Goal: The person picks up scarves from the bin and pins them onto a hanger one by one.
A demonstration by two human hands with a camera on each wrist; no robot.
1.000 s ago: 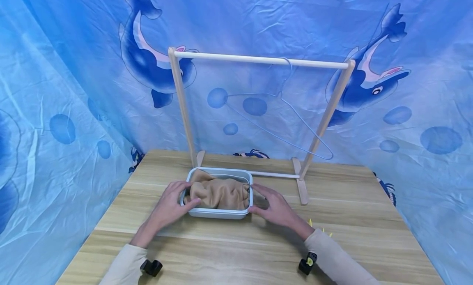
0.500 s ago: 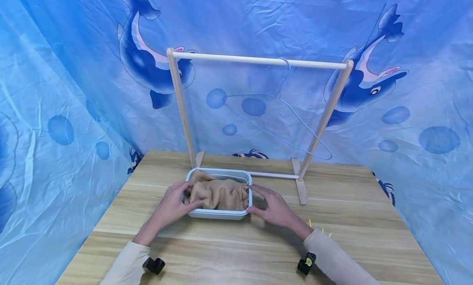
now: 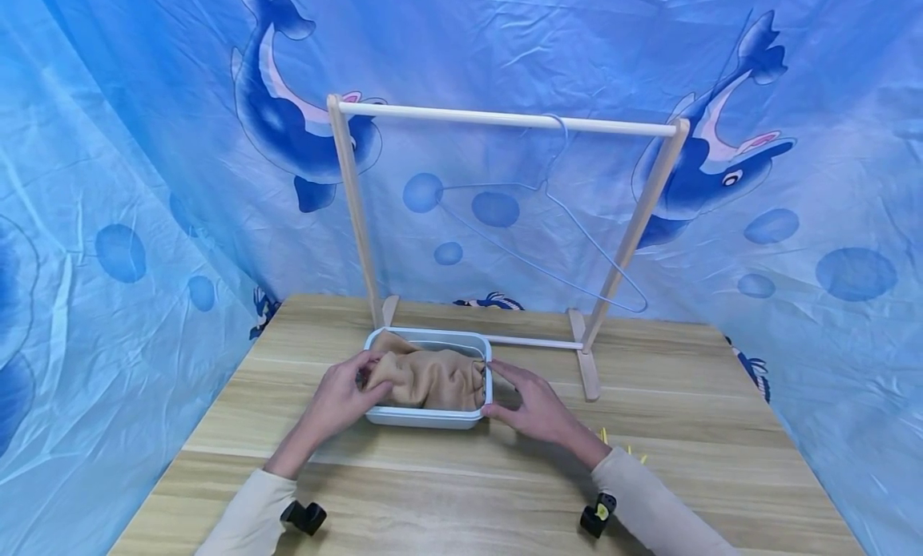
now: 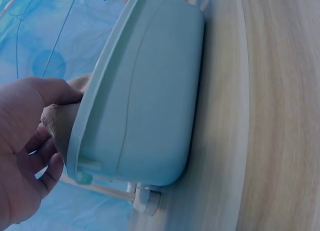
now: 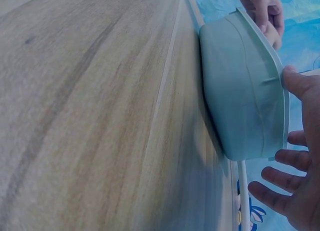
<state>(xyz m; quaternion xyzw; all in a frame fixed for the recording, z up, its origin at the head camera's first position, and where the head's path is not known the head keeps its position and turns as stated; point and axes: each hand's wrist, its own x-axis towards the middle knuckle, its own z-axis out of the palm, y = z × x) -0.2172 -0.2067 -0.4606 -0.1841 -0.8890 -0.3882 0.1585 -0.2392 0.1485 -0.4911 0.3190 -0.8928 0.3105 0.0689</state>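
Observation:
A light blue-green plastic box (image 3: 424,418) stands on the table with a crumpled brown cloth (image 3: 440,377) in it. My left hand (image 3: 340,394) is at the box's left end and pinches a raised fold of the cloth; in the left wrist view this fold (image 4: 61,125) pokes up past the rim between thumb and fingers. At the other end, my right hand (image 3: 539,409) touches the rim with the thumb. Its other fingers (image 5: 282,180) are spread loosely beside the box in the right wrist view. The underside of the cloth is hidden by the box walls.
Behind the box stands a wooden rack (image 3: 652,207) with a white top rail (image 3: 461,115). A thin wire hanger (image 3: 598,247) hangs tilted from it. Small yellow prongs (image 3: 604,436) show beside the right forearm. A blue dolphin-print curtain (image 3: 829,179) surrounds the wooden table (image 3: 447,492).
My left hand has shifted slightly to the right and inward over the box, and the cloth's left part has moved up a little with it. The right hand stays at the rim.

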